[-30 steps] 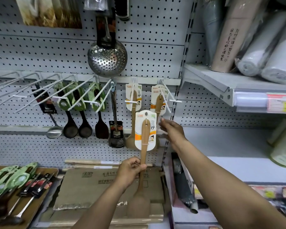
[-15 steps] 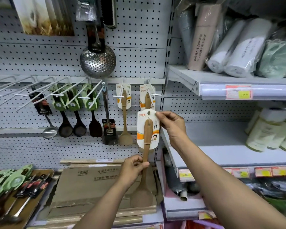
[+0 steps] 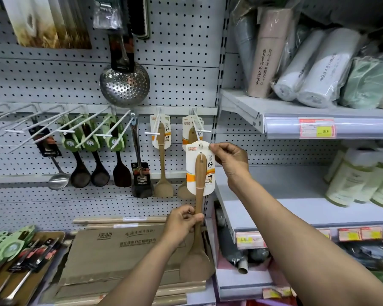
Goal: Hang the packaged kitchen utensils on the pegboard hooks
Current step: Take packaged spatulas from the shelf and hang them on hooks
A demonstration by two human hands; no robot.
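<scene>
Our left hand (image 3: 182, 223) grips the wooden spatula (image 3: 198, 217) by its handle; our right hand (image 3: 229, 159), which hovered beside it a second ago, now pinches the card's top. The hang hole sits just at six o'clock of the hook (image 3: 200, 128), seemingly not yet threaded.

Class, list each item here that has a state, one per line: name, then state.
Wooden spatula: held upright, not yet hung.
Left hand: grips its handle.
Right hand: pinches its card's top.
Rightmost hook: already carries carded spatulas.
Steel skimmer: hanging.
Leftmost hooks: bare.
</scene>
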